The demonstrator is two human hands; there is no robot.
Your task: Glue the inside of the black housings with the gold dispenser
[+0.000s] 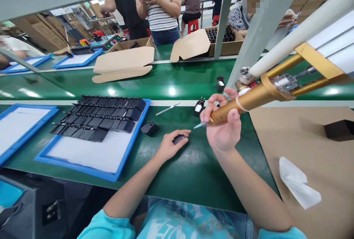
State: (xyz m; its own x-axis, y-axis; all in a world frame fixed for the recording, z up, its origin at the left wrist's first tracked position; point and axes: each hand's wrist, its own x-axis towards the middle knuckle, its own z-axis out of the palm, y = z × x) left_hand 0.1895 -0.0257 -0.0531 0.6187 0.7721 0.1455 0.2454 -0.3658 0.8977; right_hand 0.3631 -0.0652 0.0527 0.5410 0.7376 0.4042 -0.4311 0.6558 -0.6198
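Note:
My right hand is wrapped round a gold-coloured dispensing tool that hangs from tubes at the upper right; its thin tip points left and down. My left hand lies on the green bench mat with its fingers closed over a small black part. The tool tip hovers just right of and above that part. Another small black part lies to the left of my left hand.
A blue-framed white tray carries rows of black parts. Tweezers and more black parts lie beyond. Brown cardboard with a white cloth covers the right. Other people stand and sit across the conveyor.

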